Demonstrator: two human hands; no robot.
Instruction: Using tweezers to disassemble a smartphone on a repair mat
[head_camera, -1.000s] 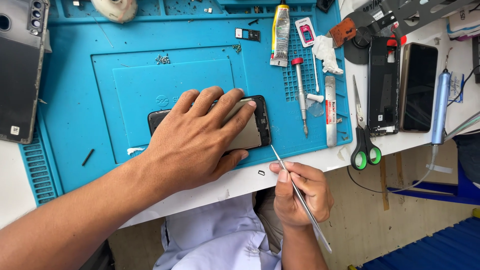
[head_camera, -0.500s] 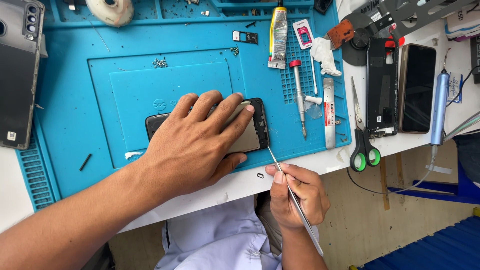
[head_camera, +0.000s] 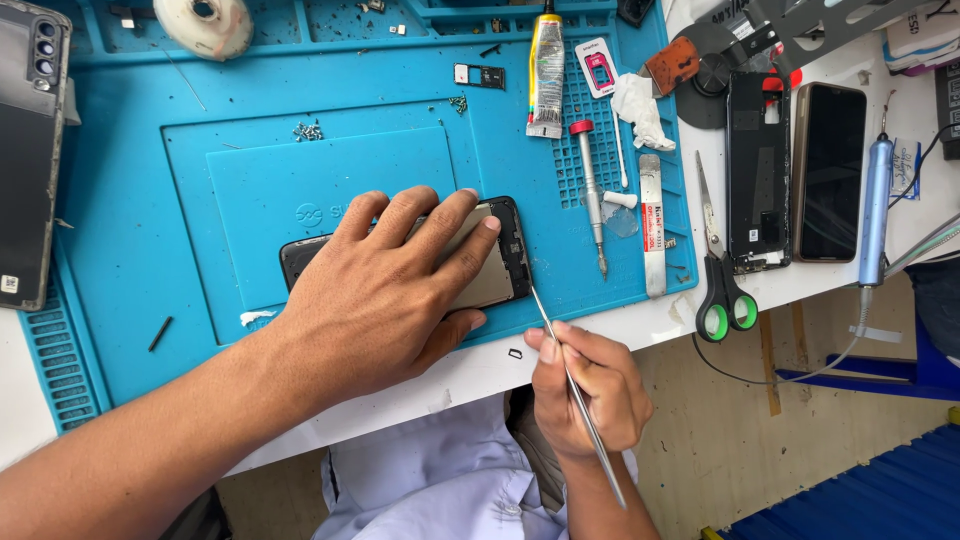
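I see a white surface (head_camera: 700, 300) carrying a blue repair mat (head_camera: 130, 230). Just right of the mat lie green-handled scissors (head_camera: 722, 270), then two dark phones (head_camera: 795, 170) and a blue pen-shaped tool (head_camera: 875, 205). Left of the mat rests another phone (head_camera: 28, 150).

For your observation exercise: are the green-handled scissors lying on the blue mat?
No, the green-handled scissors lie on the white table, just off the blue mat.
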